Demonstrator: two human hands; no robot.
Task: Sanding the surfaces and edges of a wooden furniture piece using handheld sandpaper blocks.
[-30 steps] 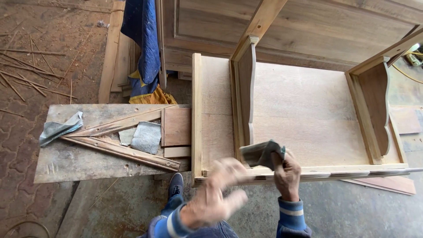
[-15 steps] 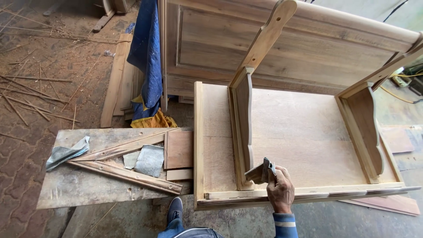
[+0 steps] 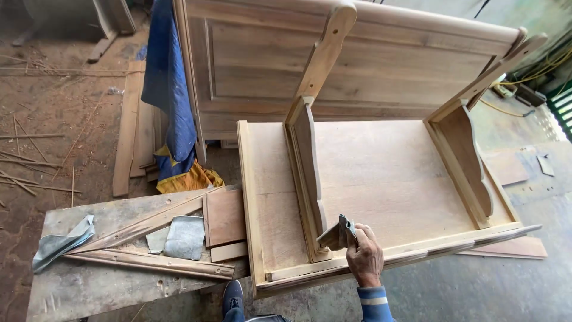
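My right hand [image 3: 364, 257] grips a folded grey sheet of sandpaper [image 3: 338, 234], light and limp, best pinched at its fold, pressed just beyond my fingertips against the unfinished wooden bench's upright support [image 3: 307, 173]; left hand unseen.

Between the two upright curved brackets [image 3: 307, 173] [image 3: 468, 161], a wide bare stretch of the wooden panel [image 3: 381, 179], open from the front rail [image 3: 417, 250] to the back. Hemmed in at the left bracket's foot by the right hand [image 3: 364, 257] and its folded sandpaper [image 3: 336, 234]. On the workbench [image 3: 89, 292], front edge free, middle blocked by wood strips [image 3: 149, 262] and sandpaper sheets [image 3: 185, 237].
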